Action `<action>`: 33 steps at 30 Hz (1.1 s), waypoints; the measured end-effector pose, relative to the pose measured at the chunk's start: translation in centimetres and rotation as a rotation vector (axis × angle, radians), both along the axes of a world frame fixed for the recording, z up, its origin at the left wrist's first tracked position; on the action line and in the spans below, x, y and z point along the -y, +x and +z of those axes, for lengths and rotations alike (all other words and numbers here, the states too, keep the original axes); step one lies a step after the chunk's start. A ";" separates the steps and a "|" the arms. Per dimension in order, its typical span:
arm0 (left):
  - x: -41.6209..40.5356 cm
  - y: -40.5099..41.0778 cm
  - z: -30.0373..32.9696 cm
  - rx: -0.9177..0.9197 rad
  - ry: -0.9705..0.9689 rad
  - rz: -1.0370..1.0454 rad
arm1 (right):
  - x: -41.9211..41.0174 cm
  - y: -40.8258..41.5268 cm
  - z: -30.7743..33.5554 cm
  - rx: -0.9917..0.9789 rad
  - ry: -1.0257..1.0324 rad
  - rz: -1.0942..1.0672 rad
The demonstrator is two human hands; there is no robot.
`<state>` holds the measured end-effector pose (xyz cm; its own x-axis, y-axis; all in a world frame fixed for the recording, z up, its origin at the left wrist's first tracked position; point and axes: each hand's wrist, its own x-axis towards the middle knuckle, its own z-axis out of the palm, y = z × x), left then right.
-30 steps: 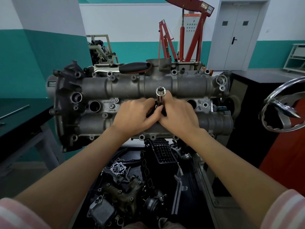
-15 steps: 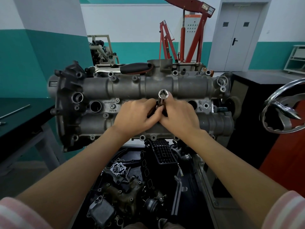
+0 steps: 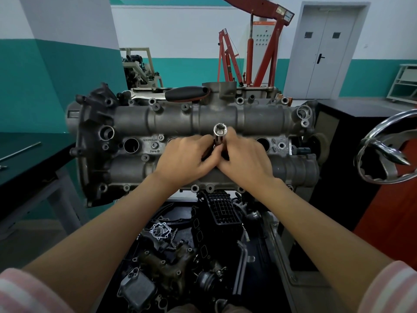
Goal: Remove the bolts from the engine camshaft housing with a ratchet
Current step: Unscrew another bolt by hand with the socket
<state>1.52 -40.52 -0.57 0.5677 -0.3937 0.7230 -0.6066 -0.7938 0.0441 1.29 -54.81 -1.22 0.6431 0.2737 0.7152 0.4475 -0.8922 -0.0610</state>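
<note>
The grey camshaft housing (image 3: 171,123) lies across the middle of the view on an engine stand. A long silver socket (image 3: 220,133) stands upright at the housing's centre, its open end facing me. My left hand (image 3: 188,160) and my right hand (image 3: 244,158) meet at the socket's lower part, fingers curled round it; what sits under the socket is hidden. A ratchet with a black and red handle (image 3: 188,93) lies along the housing's far edge. Several bolts (image 3: 154,145) sit in the housing's bosses.
A dark bench (image 3: 27,163) with a thin metal rod (image 3: 21,151) is at the left. A black cabinet (image 3: 352,114) and a chrome handwheel (image 3: 385,152) are at the right. Loose engine parts (image 3: 180,256) fill a tray below. A red engine crane (image 3: 255,48) stands behind.
The socket's top has shifted slightly right and toward me between my fingers. Both hands stay at its base.
</note>
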 end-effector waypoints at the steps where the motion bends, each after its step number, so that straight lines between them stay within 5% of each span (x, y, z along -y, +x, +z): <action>1: 0.0 0.0 0.0 0.000 -0.002 -0.006 | 0.0 -0.1 0.1 -0.008 0.013 0.010; 33: 0.1 0.2 -0.2 0.152 -0.040 -0.048 | -0.4 1.0 0.3 -0.125 0.036 -0.087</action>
<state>1.73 -40.61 -0.80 0.4321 -0.3864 0.8149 -0.6456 -0.7634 -0.0196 2.26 -54.44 -0.91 0.7480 0.1890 0.6363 0.3559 -0.9233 -0.1442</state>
